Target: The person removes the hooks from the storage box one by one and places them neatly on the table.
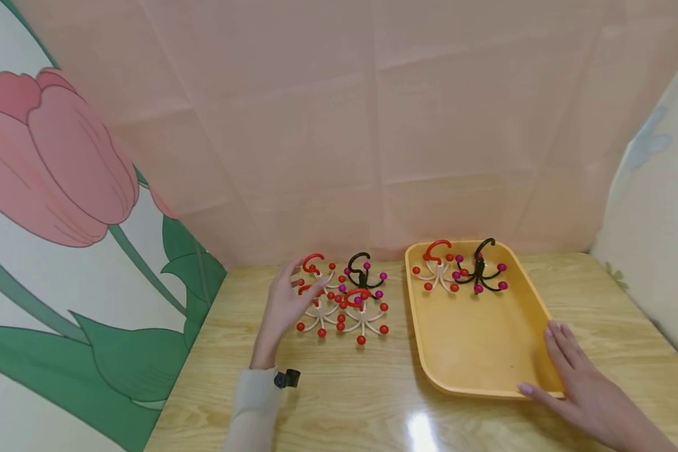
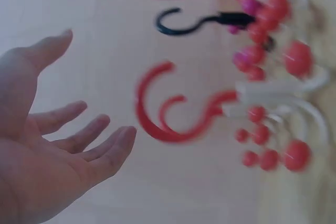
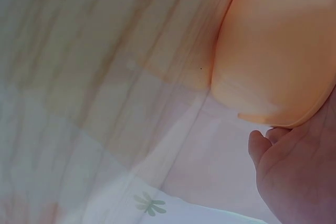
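Note:
My left hand [image 1: 290, 301] is raised over a group of claw hangers on the table, its fingers spread and holding nothing. In the left wrist view the palm stands a little apart from a red hook [image 2: 144, 98]. The group has several white hangers with red hooks and red ball tips, such as the front one [image 1: 363, 317], and a black hanger [image 1: 363, 276] with magenta balls. My right hand [image 1: 590, 383] rests at the near right corner of a yellow tray [image 1: 474, 351], fingers straight along its side and thumb on the front rim.
Inside the tray, at its far end, stand a red-and-white hanger [image 1: 441, 270] and a black hanger [image 1: 480, 270]. A pinkish cloth [image 1: 373, 125] hangs behind the wooden table [image 1: 344, 402]. A tulip-patterned panel [image 1: 62, 157] rises on the left.

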{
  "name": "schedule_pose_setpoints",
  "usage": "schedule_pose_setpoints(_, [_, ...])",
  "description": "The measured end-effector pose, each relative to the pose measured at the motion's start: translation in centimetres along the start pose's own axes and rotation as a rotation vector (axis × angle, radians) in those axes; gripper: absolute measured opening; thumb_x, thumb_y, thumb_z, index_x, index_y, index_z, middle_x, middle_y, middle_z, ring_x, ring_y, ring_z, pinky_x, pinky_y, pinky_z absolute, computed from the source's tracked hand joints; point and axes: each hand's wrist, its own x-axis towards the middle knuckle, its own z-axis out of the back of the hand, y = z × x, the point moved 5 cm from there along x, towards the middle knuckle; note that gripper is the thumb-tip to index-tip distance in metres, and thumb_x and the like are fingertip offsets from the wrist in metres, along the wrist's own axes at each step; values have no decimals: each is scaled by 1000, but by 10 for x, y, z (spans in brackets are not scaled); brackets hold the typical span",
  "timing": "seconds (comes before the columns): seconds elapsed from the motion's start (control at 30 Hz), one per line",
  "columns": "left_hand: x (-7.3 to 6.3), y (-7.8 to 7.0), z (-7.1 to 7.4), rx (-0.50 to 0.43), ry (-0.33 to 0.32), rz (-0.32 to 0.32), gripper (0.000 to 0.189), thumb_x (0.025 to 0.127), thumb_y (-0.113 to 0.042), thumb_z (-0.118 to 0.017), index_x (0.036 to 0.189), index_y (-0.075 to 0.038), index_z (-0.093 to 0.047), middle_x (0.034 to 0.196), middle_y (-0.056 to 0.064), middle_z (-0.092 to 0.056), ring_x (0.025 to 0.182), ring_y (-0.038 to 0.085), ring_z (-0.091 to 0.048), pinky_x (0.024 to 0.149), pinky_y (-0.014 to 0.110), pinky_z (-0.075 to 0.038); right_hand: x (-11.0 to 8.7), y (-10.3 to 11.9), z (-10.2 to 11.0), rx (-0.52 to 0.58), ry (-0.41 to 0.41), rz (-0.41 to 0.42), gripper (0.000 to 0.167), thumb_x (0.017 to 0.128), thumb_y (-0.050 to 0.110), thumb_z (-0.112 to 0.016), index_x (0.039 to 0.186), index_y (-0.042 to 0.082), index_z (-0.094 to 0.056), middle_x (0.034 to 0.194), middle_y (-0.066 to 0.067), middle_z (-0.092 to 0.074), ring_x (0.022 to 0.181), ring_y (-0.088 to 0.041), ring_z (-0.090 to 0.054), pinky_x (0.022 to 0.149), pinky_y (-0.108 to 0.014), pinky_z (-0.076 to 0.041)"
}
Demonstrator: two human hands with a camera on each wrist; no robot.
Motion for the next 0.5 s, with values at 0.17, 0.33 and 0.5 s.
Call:
schedule_pose_setpoints(0.17, [9,-36,-5,-8,-11,-115,59,95,-36,-80,144,-9,-61,140,14,-65,128,33,-64,103,48,-59,0,1,2,-15,-11,7,113,94,47,-77,167,-3,-6,177,-15,11,161,-11,26,105,-6,22])
schedule_pose_setpoints(0.33, [18,-67,-18,-77,13,-189,47,97,-30,-78,136,-7,-66,133,13,-70,121,32,-68,103,48,-59,0,4,4,2,-35,21,113,92,45,-79,167,-3,-9,178,-13,9,163,-15,21,107,-6,20])
schedule_pose_setpoints(0.5, [32,-92,-44,-199,81,-194,42,99,-27,-76,135,-7,-68,132,13,-72,122,34,-70,106,48,-58,0,4,4,-1,-30,12,114,92,45,-79,167,-1,-8,178,-9,12,163,-15,22,106,-6,20])
